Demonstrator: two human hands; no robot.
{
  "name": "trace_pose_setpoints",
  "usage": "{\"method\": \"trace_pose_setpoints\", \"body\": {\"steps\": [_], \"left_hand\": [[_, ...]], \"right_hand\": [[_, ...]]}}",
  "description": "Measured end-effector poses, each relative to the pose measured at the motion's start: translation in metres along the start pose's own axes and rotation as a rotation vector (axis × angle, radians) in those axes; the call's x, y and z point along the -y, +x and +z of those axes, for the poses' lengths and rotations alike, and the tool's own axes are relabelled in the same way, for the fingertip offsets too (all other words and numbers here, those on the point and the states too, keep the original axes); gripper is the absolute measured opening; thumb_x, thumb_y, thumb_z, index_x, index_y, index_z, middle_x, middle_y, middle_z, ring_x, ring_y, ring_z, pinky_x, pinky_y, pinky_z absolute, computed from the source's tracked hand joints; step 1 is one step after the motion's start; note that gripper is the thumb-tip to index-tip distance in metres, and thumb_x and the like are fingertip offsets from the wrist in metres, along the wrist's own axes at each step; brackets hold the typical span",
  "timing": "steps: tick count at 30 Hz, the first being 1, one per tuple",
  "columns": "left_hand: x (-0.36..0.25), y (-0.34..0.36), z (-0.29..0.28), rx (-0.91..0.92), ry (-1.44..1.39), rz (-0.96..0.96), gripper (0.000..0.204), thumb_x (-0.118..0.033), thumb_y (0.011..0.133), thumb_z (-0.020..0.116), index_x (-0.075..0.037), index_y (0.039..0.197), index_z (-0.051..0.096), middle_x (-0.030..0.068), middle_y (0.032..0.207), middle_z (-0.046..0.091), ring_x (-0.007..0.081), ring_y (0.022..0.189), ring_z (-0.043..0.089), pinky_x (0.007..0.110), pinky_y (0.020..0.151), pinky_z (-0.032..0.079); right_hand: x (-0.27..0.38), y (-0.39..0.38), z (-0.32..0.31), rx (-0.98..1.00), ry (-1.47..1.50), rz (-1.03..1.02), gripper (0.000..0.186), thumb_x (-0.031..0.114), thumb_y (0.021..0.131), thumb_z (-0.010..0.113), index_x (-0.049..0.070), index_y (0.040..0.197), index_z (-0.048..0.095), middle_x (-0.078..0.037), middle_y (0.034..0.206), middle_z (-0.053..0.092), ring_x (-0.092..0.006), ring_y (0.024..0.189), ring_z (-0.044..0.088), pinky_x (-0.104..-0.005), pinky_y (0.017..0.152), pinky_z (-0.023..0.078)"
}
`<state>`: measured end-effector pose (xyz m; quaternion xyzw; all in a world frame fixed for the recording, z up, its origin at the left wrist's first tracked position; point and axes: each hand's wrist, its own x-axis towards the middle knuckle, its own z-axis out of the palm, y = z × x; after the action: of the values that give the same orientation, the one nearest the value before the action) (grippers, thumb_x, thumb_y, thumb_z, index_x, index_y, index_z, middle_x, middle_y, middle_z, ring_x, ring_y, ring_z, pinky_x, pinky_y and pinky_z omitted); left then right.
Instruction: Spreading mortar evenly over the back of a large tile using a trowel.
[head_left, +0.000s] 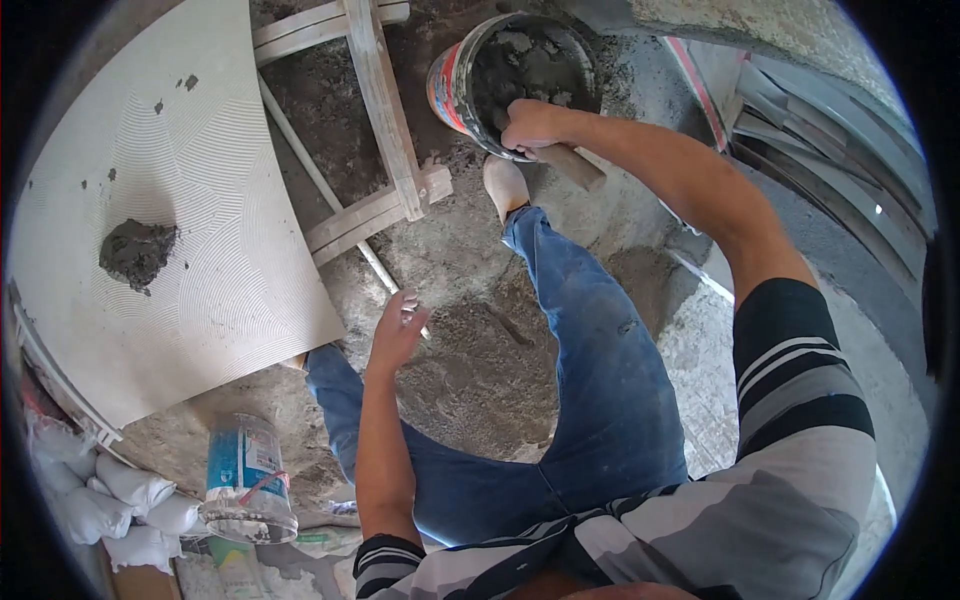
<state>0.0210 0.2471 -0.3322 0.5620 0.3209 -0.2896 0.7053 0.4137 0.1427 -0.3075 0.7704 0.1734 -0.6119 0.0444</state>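
My right hand (pixel 532 128) is closed round the thick wooden handle (pixel 575 167) of a trowel at the near rim of a bucket (pixel 455 92). Dark grey wet mortar (pixel 520 70) fills much of that bucket, and the trowel's blade is hidden. My left hand (pixel 397 335) hangs with loosely bent fingers and nothing in them, over a thin white pole (pixel 378 265). To its left lies a large pale slab (pixel 215 345) with a fine curved ridge pattern. A lump of mortar (pixel 138 253) and several small splashes sit on the slab.
A wooden frame (pixel 385 100) stands beside the slab. At the lower left are a blue and white bucket (pixel 245 470) and white bags (pixel 135 485). Long boards or panels (pixel 830 150) lean at the right. My feet stand on a rough, mortar-stained floor (pixel 470 370).
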Motion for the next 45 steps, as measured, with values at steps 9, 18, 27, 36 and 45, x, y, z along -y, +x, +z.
{"method": "trace_pose_setpoints", "body": {"steps": [9,18,27,36,45], "left_hand": [[0.024,0.017,0.017,0.063,0.091,-0.077,0.042,-0.026,0.084,0.059,-0.004,0.118,0.047,0.0145,0.109,0.056,0.0240,0.093,0.058,0.034,0.081,0.046],[0.025,-0.003,0.004,0.068,-0.049,-0.128,0.047,-0.026,0.083,0.061,-0.001,0.119,0.045,0.0154,0.111,0.056,0.0243,0.097,0.058,0.034,0.083,0.046],[0.034,-0.026,-0.022,-0.104,0.081,0.114,0.047,-0.030,0.083,0.058,-0.003,0.119,0.044,0.0176,0.113,0.052,0.0265,0.099,0.056,0.036,0.083,0.045],[0.016,-0.077,-0.074,-0.218,-0.181,0.170,0.052,-0.031,0.083,0.058,0.002,0.120,0.043,0.0179,0.118,0.051,0.0278,0.105,0.052,0.036,0.089,0.042],[0.021,-0.105,-0.109,-0.224,-0.254,0.234,0.048,-0.032,0.081,0.058,-0.001,0.116,0.046,0.0187,0.114,0.051,0.0319,0.107,0.051,0.038,0.091,0.040]], "right_hand": [[-0.032,-0.084,0.005,0.091,0.876,-0.186,0.015,0.016,0.074,0.058,0.003,0.074,0.050,-0.004,0.058,0.050,-0.0118,0.043,0.048,-0.0266,0.039,0.041],[-0.040,-0.111,0.074,-0.253,0.899,-0.097,0.018,0.017,0.074,0.058,0.004,0.085,0.051,-0.001,0.061,0.050,-0.0104,0.052,0.049,-0.0268,0.046,0.038],[0.051,-0.208,0.044,-0.303,0.568,-0.119,0.024,0.018,0.076,0.055,0.004,0.094,0.048,0.000,0.063,0.048,-0.0087,0.050,0.046,-0.0241,0.044,0.039],[0.316,-0.099,0.098,-0.736,-0.178,-0.699,0.039,0.019,0.080,0.061,-0.002,0.109,0.045,-0.021,0.081,0.058,-0.0359,0.069,0.060,-0.0378,0.064,0.048],[0.468,0.038,0.166,-0.731,-0.239,-0.627,0.025,0.022,0.073,0.056,-0.002,0.079,0.058,-0.020,0.073,0.062,-0.0330,0.068,0.062,-0.0397,0.064,0.050]]}}
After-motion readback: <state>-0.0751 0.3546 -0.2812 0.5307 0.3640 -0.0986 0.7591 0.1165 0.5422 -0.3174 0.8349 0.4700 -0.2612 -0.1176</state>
